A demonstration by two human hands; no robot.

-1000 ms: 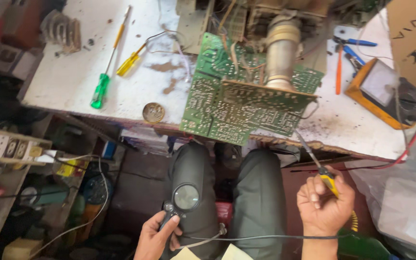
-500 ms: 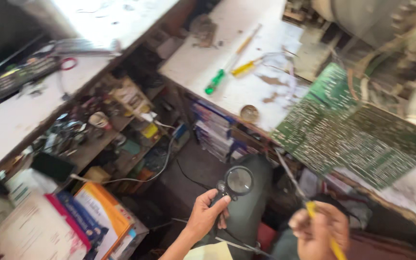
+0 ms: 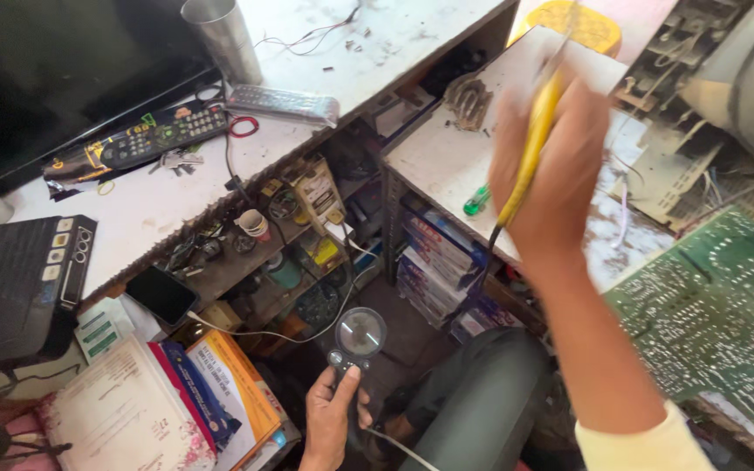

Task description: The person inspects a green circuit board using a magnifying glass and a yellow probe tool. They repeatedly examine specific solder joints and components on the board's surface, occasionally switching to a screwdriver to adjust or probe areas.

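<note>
Bare hands [image 3: 332, 417]; pale yellow sleeve [image 3: 630, 445] — dark grey trousers [image 3: 473, 401] on the knees.

Cluttered white workbench [image 3: 412, 35], open shelves [image 3: 246, 262] beneath, dark screen [image 3: 54, 70] behind, bright daylight.

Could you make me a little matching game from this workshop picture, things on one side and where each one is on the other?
Things:
1. magnifier
2. yellow-handled tool
3. steel cup
4. green circuit board

Places:
A. at the right, on the bench edge
B. in the left hand
C. on the white counter, top left
D. in the raised right hand

Pairs: 1-B, 2-D, 3-C, 4-A
</note>
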